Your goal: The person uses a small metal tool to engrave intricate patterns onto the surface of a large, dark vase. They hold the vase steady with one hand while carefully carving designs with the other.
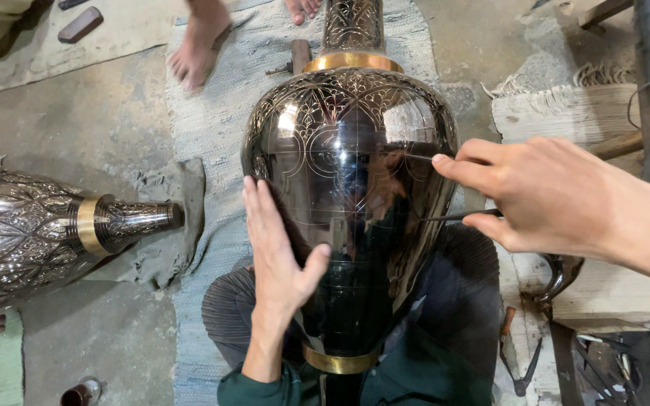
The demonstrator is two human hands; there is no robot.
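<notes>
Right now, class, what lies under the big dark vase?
Under the dark vase you can see the person's lap in dark pleated cloth and a grey woven mat. What lies directly beneath its body is covered.

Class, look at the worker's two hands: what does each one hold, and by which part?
The right hand pinches a thin two-legged metal tool by its rear ends, tips on the dark vase. The left hand grips nothing; its palm lies flat on the vase's side.

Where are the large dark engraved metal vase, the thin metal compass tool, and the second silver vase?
large dark engraved metal vase (347,150), head view, upper belly
thin metal compass tool (453,216), head view, lower leg
second silver vase (16,225), head view, body
</notes>
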